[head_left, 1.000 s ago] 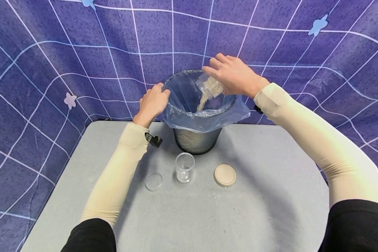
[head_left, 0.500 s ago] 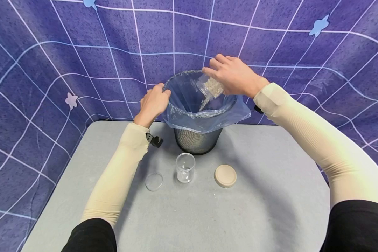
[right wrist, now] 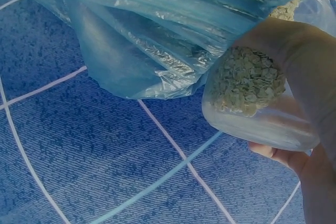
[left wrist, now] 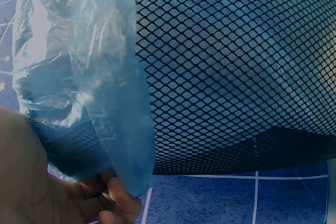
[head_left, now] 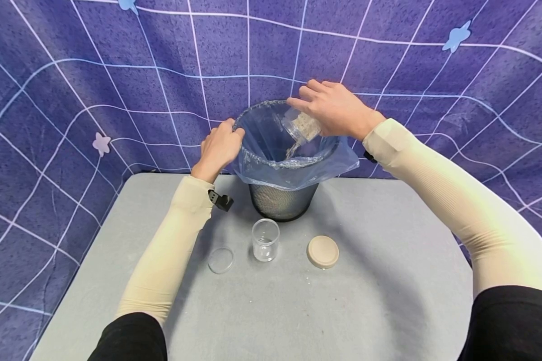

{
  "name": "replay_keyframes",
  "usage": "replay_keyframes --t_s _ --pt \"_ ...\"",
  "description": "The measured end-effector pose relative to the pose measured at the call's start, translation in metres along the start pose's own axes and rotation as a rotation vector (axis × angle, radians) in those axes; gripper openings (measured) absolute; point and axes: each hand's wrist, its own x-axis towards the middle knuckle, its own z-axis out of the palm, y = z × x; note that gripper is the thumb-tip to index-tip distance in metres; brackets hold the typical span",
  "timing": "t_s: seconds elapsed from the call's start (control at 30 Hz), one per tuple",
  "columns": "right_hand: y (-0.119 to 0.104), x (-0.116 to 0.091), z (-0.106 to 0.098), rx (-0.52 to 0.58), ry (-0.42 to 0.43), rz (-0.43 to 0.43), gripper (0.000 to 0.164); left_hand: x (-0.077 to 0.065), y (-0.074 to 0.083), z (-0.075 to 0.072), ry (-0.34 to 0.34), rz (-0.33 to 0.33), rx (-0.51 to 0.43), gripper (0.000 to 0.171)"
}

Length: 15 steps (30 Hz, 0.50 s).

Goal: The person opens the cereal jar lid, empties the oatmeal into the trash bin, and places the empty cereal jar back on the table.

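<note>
A black mesh wastebasket (head_left: 280, 203) stands at the table's back, lined with a blue plastic bag (head_left: 289, 176) folded over its rim. My left hand (head_left: 220, 146) grips the rim's left side through the bag; curled fingers (left wrist: 123, 198) show beside the bag's edge in the left wrist view. My right hand (head_left: 334, 109) holds a clear jar (head_left: 306, 128) of pale flakes, tilted mouth-down over the basket's opening. Some flakes spill from its mouth into the bag. The right wrist view shows flakes (right wrist: 249, 80) gathered inside the jar, with fingers around it.
In front of the basket stand an upright clear jar (head_left: 265, 245), a beige lid (head_left: 322, 251) to its right and a clear round lid (head_left: 220, 260) to its left. Small crumbs dot the grey table (head_left: 271, 321). A purple patterned curtain (head_left: 162, 100) hangs close behind.
The stream of flakes from the tilted jar is thinner than one second ago. Both hands stay almost in place, the left on the basket's rim.
</note>
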Motion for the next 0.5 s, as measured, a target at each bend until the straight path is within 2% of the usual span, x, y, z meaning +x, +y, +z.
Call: replay_keyframes --t_s 0.5 --pt "0.0001 0.0006 -0.0005 -0.017 -0.007 -0.01 0.088 0.0001 -0.0002 0.0002 -0.006 0.002 -0.003 0.061"
